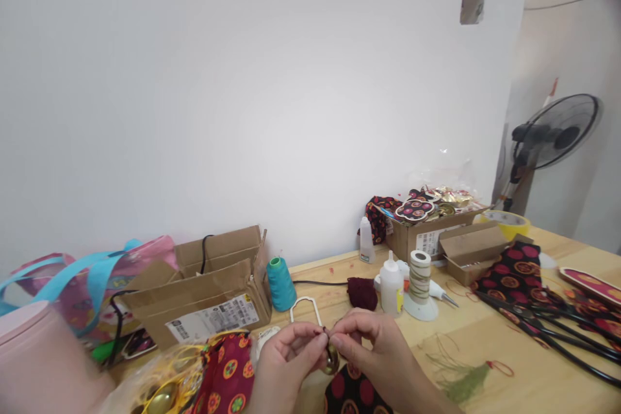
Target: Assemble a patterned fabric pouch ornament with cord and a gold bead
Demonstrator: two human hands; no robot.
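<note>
Just above the near edge of the table, my left hand (294, 362) and my right hand (376, 349) meet fingertip to fingertip, both closed in a pinch. A thin dark red cord (319, 330) shows at the left fingertips; most of it is hidden by the fingers. Directly beneath the pinch hangs a small brass-coloured bell (332, 361), partly covered by my right hand. Black patterned fabric (356, 391) lies below my right hand. Behind the fingers stands or lies a white outlined frame shape (305, 300), its lower part hidden.
Left: a cardboard box (213, 301), pink canister (46, 362) and bagged bells (162, 398). Behind: teal thread cone (280, 284), maroon yarn (362, 294), glue bottle (391, 288), ribbon spool (420, 278). Right: black scissors (538, 323), green tassel (466, 383), filled box (412, 236).
</note>
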